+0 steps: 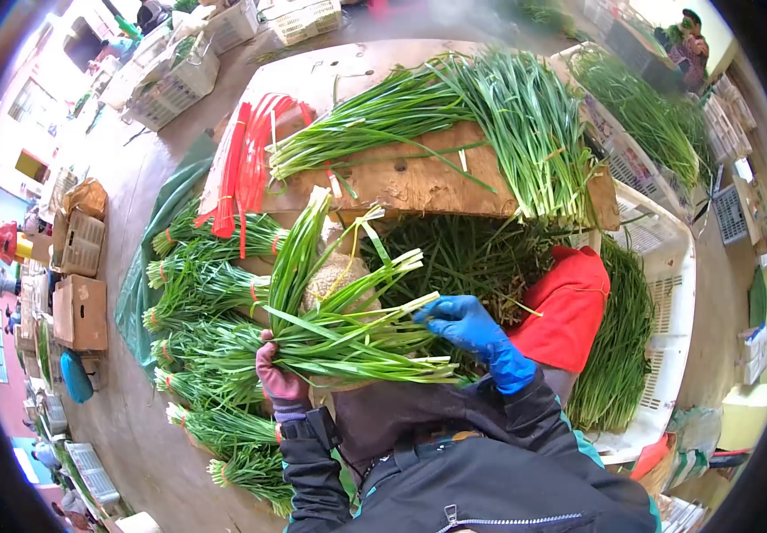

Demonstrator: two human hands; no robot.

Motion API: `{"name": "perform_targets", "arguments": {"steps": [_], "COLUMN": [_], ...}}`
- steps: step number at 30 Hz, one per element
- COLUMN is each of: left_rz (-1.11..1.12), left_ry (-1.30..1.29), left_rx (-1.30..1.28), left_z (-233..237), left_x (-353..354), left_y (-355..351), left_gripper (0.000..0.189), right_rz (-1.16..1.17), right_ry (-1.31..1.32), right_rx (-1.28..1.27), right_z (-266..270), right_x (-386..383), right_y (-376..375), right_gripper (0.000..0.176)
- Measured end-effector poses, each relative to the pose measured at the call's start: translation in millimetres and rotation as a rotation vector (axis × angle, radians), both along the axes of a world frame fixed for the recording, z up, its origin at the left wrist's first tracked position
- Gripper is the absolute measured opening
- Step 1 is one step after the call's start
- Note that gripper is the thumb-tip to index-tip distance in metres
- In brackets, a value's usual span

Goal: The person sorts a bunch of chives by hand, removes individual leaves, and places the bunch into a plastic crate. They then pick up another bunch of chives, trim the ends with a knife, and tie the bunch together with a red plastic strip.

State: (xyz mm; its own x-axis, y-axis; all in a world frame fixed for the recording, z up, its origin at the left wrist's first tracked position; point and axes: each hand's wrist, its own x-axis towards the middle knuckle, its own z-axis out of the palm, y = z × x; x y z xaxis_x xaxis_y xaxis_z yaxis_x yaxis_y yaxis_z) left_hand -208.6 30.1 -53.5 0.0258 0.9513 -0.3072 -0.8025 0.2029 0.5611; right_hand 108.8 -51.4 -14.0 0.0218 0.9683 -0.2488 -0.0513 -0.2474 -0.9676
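My left hand, in a pinkish-purple glove, is closed round the leafy part of a loose, fanned-out bunch of garlic chives. The pale stem ends spread up and to the right. My right hand, in a blue rubber glove, has its fingers pinched at the tips of some stems on the right of this bunch. Behind the bunch is a tan fuzzy piece, partly covered by leaves. Several tied chive bundles lie in a row on my left.
A wooden board in front carries loose chives and red plastic strips. On the right stands a white crate of chives, with red cloth nearer me. Cardboard boxes and crates line the far left. Another person is at upper right.
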Motion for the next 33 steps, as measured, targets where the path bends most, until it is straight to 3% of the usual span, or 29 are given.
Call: {"name": "perform_targets", "arguments": {"steps": [5,8,9,11,13,14,16,18,21,25,26,28,30,31,33], "left_rz": [0.025,0.005,0.019,0.016,0.021,0.029,0.018,0.008,0.028,0.025,0.035,0.028,0.041,0.023,0.02], "left_ry": [0.015,-0.01,-0.009,0.01,0.019,0.031,0.028,-0.006,-0.01,0.025,0.085,0.005,-0.011,-0.032,-0.009], "left_rx": [-0.004,-0.019,-0.034,-0.03,-0.023,-0.017,-0.011,-0.023,-0.03,-0.003,0.003,-0.03,-0.029,-0.051,-0.031], "left_z": [13.0,10.0,10.1,12.8,10.4,9.9,11.9,15.4,7.7,6.9,7.0,9.2,2.2,6.3,7.1], "left_x": [8.1,3.9,4.3,6.5,7.2,6.4,7.0,6.3,0.7,7.1,9.8,14.7,13.3,14.8,13.8], "left_y": [-2.4,-2.2,-2.8,-2.2,-2.7,-2.8,-3.4,-3.5,-4.4,-4.2,-4.2,-3.9,-1.8,-2.4,-3.2], "left_gripper": [0.027,0.028,0.028,0.029,0.029,0.029,0.03,0.03,0.03,0.027,0.027,0.027,0.028,0.028,0.028], "right_rz": [-0.175,0.014,0.014,-0.134,-0.102,-0.102,-0.146,-0.195,-0.298,-0.493,-0.451,-0.448,-0.31,-0.235,-0.2], "right_ry": [-0.505,-1.157,-1.161,-1.08,-0.702,-0.57,-0.248,-0.293,-0.306,-0.299,-0.413,-0.262,-0.344,-0.191,-0.139], "right_rx": [0.173,-0.256,-0.254,0.12,0.118,0.195,0.331,0.233,0.275,0.186,0.196,0.134,0.201,0.139,0.245], "right_z": [-22.0,-14.3,-8.1,6.9,9.7,12.4,-6.9,-2.0,3.2,16.8,15.7,14.0,23.2,22.3,2.4], "right_x": [66.2,107.3,106.4,93.3,67.5,51.2,23.7,10.7,17.3,93.9,116.8,126.7,95.5,77.5,43.0], "right_y": [-25.5,-34.2,-31.5,-20.0,11.1,26.6,56.4,70.3,64.9,29.6,19.0,11.2,22.2,29.7,50.7], "right_gripper": [0.011,0.028,0.028,0.045,0.057,0.055,0.03,0.016,0.009,0.01,0.011,0.019,0.028,0.032,0.03]}}
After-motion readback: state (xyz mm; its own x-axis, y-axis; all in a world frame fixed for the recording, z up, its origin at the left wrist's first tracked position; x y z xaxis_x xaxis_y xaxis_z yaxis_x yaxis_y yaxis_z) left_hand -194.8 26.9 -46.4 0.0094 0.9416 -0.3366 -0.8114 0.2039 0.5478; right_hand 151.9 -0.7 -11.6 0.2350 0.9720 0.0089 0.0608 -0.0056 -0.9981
